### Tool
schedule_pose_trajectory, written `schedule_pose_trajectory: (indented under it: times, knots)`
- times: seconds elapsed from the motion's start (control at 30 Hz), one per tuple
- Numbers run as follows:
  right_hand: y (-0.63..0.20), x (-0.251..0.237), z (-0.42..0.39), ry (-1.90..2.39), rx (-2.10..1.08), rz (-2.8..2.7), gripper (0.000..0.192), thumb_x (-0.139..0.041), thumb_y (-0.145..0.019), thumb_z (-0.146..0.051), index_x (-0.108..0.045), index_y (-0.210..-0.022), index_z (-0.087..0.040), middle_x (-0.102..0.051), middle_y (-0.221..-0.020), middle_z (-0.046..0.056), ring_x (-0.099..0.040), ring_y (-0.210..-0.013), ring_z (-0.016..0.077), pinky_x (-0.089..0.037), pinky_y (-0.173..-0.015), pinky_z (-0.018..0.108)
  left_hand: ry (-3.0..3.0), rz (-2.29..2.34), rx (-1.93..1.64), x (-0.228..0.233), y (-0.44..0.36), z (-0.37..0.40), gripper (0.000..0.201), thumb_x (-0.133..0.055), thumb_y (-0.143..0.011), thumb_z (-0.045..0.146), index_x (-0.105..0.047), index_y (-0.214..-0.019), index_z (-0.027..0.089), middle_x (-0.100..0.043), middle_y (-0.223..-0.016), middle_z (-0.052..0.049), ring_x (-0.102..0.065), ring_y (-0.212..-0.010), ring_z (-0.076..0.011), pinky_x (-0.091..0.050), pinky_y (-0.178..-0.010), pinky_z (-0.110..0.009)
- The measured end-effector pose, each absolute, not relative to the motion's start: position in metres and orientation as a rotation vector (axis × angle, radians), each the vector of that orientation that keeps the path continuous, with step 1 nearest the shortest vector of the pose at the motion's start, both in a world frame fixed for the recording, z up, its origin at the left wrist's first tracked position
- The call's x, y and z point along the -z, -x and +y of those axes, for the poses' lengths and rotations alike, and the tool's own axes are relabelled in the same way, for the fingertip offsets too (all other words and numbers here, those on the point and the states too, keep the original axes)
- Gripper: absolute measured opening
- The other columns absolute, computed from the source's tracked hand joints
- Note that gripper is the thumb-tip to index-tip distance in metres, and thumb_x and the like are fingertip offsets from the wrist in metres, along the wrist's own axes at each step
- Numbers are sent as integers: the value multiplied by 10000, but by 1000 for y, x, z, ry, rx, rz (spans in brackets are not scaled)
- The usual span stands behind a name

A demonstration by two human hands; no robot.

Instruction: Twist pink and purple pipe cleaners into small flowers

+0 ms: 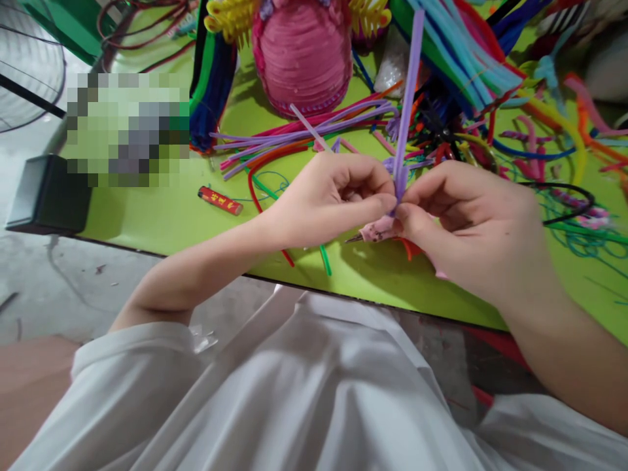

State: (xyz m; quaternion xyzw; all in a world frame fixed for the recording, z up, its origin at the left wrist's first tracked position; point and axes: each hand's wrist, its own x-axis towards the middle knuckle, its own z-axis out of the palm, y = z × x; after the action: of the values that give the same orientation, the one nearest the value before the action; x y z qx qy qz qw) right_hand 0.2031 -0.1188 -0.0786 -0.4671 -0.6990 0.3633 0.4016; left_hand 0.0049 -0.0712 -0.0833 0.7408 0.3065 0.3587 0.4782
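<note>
A bundle of lilac pipe cleaners (408, 91) stands upright, pinched at its lower end between both hands. My left hand (330, 196) grips it from the left with fingers curled, and a thin pale stem sticks out above that hand. My right hand (466, 216) pinches the same spot from the right. Beneath the hands lies a pink-handled tool (375, 230) with a metal tip pointing left. Loose purple pipe cleaners (304, 134) lie spread on the green table (161, 216) behind the hands.
A pink wound dome-shaped figure (303, 55) stands at the back centre. A red lighter (220, 200) lies left of my hands. Piles of coloured pipe cleaners (471, 59) crowd the back right. A black box (46, 194) sits by the table's left edge.
</note>
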Motion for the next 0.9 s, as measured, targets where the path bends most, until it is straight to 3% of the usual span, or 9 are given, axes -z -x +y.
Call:
schedule_pose_trajectory:
  times: [0.13, 0.3, 0.4, 0.67, 0.9]
  knots:
    - [-205, 82, -114, 1145, -872, -1797, 117, -695, -891, -130, -631, -833, -209, -692, -723, -43, -690, -664, 84, -535, -594, 188, -1657, 774, -817, 85, -6, -67, 157, -722, -895, 168, -686, -743, 152, -637, -622, 25, -613, -564, -57, -481, -487, -157]
    - [-206, 91, -103, 1088, -1329, -1347, 113, -665, -943, -168, -677, -835, -198, -699, -685, -43, -722, -580, 114, -613, -527, 199, -1605, 787, -837, 93, -10, -66, 221, -742, -928, 378, -696, -858, 173, -728, -783, -3, -708, -744, -97, -558, -585, -181]
    - [-206, 94, -100, 1094, -1425, -1228, 124, -648, -977, -203, -708, -868, -192, -711, -690, -43, -711, -544, 110, -629, -510, 208, -1704, 805, -927, 97, -12, -71, 232, -718, -943, 419, -690, -888, 195, -740, -856, 6, -715, -814, -101, -585, -661, -210]
    - [-206, 83, -110, 1210, -1125, -1548, 56, -675, -973, -211, -698, -926, -232, -720, -802, -83, -723, -635, 41, -587, -573, 94, -1934, 904, -1121, 104, -12, -77, 121, -621, -917, 186, -609, -797, 203, -600, -722, 26, -541, -641, -65, -440, -576, -224]
    - [-210, 84, -113, 1226, -898, -1759, 55, -730, -916, -209, -676, -915, -219, -685, -731, -70, -624, -548, 47, -559, -585, 162, -2196, 793, -1321, 108, -14, -79, 133, -597, -843, 132, -519, -788, 226, -538, -705, 29, -476, -610, -82, -412, -610, -275]
